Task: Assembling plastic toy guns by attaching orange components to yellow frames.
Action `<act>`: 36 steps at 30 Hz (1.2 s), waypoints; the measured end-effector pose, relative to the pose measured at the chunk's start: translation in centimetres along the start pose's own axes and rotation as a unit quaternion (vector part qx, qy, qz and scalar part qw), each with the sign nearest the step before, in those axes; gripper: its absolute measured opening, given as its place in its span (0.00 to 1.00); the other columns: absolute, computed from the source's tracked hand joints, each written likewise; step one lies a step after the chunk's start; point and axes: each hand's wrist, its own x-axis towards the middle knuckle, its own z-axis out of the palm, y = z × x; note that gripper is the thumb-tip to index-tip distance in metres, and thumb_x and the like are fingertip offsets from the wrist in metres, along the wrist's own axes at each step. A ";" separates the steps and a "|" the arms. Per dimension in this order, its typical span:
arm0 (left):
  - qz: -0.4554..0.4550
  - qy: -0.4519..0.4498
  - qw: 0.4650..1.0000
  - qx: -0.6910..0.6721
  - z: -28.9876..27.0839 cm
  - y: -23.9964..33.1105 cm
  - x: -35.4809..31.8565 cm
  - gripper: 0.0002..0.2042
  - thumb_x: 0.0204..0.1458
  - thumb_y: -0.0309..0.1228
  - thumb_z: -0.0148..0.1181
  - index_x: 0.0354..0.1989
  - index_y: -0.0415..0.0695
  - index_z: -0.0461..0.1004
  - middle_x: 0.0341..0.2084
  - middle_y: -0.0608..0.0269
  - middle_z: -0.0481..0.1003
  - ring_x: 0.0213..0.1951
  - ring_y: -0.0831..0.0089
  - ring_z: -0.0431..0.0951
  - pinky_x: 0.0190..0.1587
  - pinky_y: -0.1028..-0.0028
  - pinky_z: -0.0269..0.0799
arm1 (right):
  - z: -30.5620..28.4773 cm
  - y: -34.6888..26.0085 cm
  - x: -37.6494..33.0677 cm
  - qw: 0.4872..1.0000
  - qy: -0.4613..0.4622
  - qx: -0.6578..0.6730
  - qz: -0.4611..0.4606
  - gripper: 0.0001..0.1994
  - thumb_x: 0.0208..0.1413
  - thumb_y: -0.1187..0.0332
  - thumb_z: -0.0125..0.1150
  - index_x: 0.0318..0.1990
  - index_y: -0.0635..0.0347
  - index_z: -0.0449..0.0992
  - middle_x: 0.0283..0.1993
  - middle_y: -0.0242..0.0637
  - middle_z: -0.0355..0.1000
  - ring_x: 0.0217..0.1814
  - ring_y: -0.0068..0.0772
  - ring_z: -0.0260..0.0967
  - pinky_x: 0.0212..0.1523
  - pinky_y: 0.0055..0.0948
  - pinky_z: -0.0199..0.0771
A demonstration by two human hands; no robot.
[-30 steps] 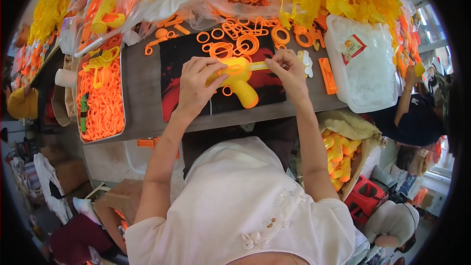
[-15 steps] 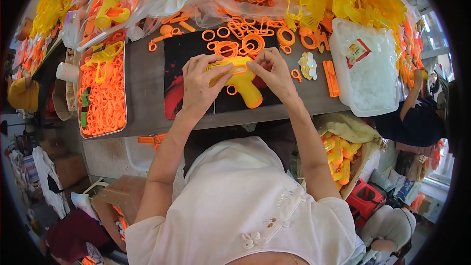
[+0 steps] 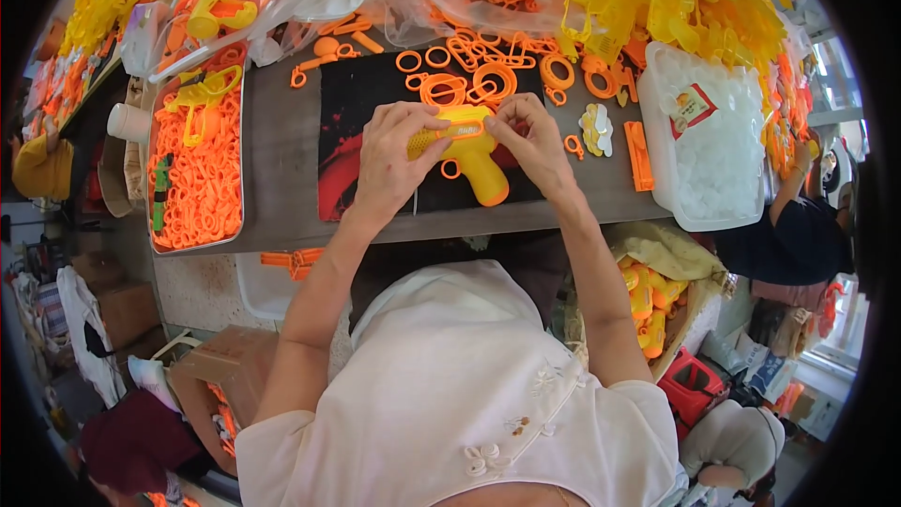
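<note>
A yellow toy gun (image 3: 484, 175) with an orange trigger ring lies over the dark mat (image 3: 343, 122), its grip pointing toward me and to the right. My left hand (image 3: 392, 155) holds its left end between thumb and fingers. At the upper right of the body, my right hand (image 3: 533, 139) pinches with thumb and forefinger against the side. A small printed strip shows on the body between both thumbs. Just beyond my hands lie orange rings (image 3: 495, 83) and loose orange clip-shaped parts (image 3: 466, 53).
A tray of small orange parts (image 3: 202, 197) stands at the left. To the right are a sticker pile (image 3: 596, 130), an orange bar (image 3: 638, 157) and a white tub of clear pieces (image 3: 718, 164). Yellow parts (image 3: 648, 0) heap at the back; a sack of toy guns (image 3: 648, 305) sits below.
The whole view has shifted slightly, so the table appears a little lower and farther right. Both hands keep their hold on the toy gun, with only slight finger movement.
</note>
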 end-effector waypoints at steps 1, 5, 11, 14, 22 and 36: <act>-0.001 0.000 1.000 0.000 0.0 0.1 0.0 0.12 0.41 0.28 0.69 0.36 0.47 0.78 0.40 0.68 0.75 0.45 0.65 0.71 0.49 0.67 0.64 | 0.0 -0.3 -0.2 0.999 0.016 -0.030 -0.037 0.07 0.52 0.69 0.65 0.32 0.62 0.74 0.42 0.31 0.64 0.37 0.18 0.61 0.38 0.19 0.63; -0.016 -0.024 1.000 -0.011 -0.2 -0.1 0.3 0.11 0.42 0.29 0.69 0.36 0.46 0.77 0.40 0.68 0.74 0.45 0.64 0.70 0.48 0.66 0.64 | -0.4 -1.3 -1.2 0.922 0.041 -0.260 -0.284 0.09 0.49 0.71 0.66 0.38 0.57 0.77 0.48 0.38 0.66 0.47 0.33 0.64 0.50 0.31 0.63; -0.010 -0.017 1.000 -0.007 0.1 -0.3 0.1 0.11 0.43 0.29 0.69 0.36 0.46 0.77 0.40 0.68 0.74 0.46 0.64 0.70 0.49 0.66 0.64 | 0.6 -1.4 -1.1 0.889 -0.031 -0.293 -0.350 0.15 0.51 0.71 0.63 0.48 0.53 0.77 0.58 0.39 0.63 0.62 0.42 0.59 0.60 0.38 0.56; -0.007 -0.012 1.000 -0.008 0.1 -0.2 0.0 0.11 0.43 0.30 0.69 0.36 0.46 0.77 0.40 0.68 0.74 0.46 0.64 0.70 0.49 0.66 0.64 | 0.1 -0.4 -0.3 0.968 -0.028 -0.122 -0.216 0.13 0.56 0.71 0.59 0.50 0.57 0.76 0.60 0.36 0.62 0.62 0.35 0.60 0.59 0.34 0.61; -0.014 -0.012 1.000 -0.002 0.0 0.3 0.1 0.11 0.43 0.29 0.68 0.37 0.50 0.78 0.40 0.69 0.74 0.46 0.65 0.69 0.48 0.66 0.62 | -1.0 0.0 1.4 0.984 -0.126 0.113 0.063 0.20 0.56 0.65 0.64 0.54 0.64 0.70 0.48 0.31 0.72 0.50 0.19 0.68 0.53 0.20 0.67; 0.070 -0.021 0.996 0.042 -0.1 -0.4 -0.6 0.11 0.43 0.23 0.66 0.35 0.52 0.82 0.45 0.68 0.73 0.47 0.66 0.70 0.50 0.68 0.62 | -1.0 0.0 2.4 0.975 -0.196 0.070 0.074 0.20 0.56 0.67 0.63 0.53 0.67 0.70 0.48 0.35 0.72 0.52 0.22 0.67 0.54 0.25 0.67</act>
